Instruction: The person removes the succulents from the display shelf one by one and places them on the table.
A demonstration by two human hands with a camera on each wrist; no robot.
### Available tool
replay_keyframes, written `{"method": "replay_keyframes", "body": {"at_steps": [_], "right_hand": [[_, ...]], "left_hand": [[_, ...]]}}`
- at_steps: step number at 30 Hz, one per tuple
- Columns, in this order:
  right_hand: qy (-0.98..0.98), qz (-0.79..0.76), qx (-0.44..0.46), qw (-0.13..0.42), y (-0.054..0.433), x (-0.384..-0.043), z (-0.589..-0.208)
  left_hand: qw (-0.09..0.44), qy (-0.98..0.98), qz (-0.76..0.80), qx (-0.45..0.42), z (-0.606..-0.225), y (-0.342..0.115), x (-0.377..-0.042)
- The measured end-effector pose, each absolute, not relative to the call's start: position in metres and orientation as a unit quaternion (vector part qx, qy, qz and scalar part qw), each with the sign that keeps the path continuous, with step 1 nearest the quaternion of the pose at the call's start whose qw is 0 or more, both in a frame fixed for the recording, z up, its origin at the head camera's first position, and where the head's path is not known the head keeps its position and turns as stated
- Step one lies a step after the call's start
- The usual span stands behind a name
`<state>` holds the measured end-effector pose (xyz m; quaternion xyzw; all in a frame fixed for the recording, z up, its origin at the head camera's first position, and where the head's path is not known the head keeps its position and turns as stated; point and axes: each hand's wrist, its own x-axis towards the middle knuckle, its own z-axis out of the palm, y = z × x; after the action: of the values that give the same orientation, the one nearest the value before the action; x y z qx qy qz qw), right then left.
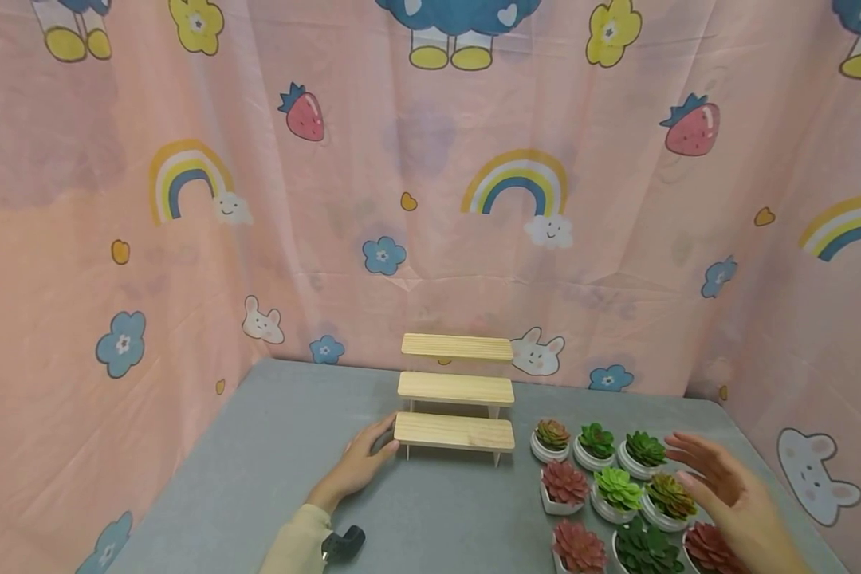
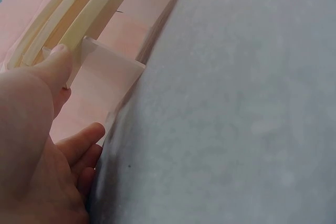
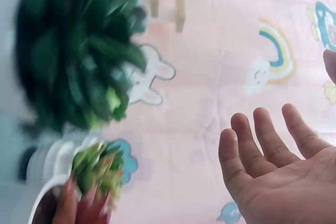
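Note:
A three-tier display stand (image 1: pixel 454 432) with pale wooden boards and clear legs stands near the back of the table. My left hand (image 1: pixel 359 461) holds the left end of its lowest board, thumb at the front corner and index finger toward the back. In the left wrist view the thumb (image 2: pixel 59 64) lies against the board's edge, the lower fingers loose beside a clear leg (image 2: pixel 113 64). My right hand (image 1: pixel 735 494) hovers with fingers spread, holding nothing, beside a red-green potted succulent (image 1: pixel 670 496) and a dark green one (image 1: pixel 644 449). The right wrist view shows its palm (image 3: pixel 294 182).
Several potted succulents stand in rows at the right, among them a bright green one (image 1: pixel 617 488), a red one (image 1: pixel 564 483) and a large dark green one (image 1: pixel 646 548). A pink patterned curtain (image 1: pixel 344 183) surrounds the grey table (image 1: pixel 244 470). A black device (image 1: pixel 344 544) sits by my left wrist.

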<state>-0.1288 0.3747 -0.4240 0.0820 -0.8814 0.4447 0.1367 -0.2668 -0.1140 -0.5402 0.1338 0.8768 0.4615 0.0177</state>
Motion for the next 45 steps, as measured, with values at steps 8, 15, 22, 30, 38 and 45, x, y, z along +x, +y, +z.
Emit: {"method": "replay_keyframes", "body": {"at_steps": [8, 15, 22, 30, 38, 45], "right_hand": [[-0.861, 0.475, 0.117, 0.143, 0.344, -0.143, -0.402], [-0.801, 0.553, 0.179, 0.145, 0.320, -0.154, -0.393], [-0.762, 0.598, 0.202, 0.147, 0.298, -0.164, -0.389], [-0.753, 0.609, 0.204, 0.142, 0.276, -0.175, -0.387], [-0.743, 0.614, 0.224, 0.146, 0.258, -0.186, -0.389], [-0.721, 0.628, 0.249, 0.151, 0.242, -0.197, -0.392]], "left_hand": [[0.017, 0.874, 0.466, 0.132, -0.537, -0.113, -0.270], [0.023, 0.875, 0.465, 0.135, -0.537, -0.112, -0.271], [0.025, 0.872, 0.469, 0.141, -0.539, -0.112, -0.270], [0.027, 0.872, 0.469, 0.139, -0.543, -0.113, -0.270], [0.029, 0.870, 0.473, 0.136, -0.542, -0.114, -0.269], [0.028, 0.871, 0.473, 0.133, -0.542, -0.115, -0.268]]}}
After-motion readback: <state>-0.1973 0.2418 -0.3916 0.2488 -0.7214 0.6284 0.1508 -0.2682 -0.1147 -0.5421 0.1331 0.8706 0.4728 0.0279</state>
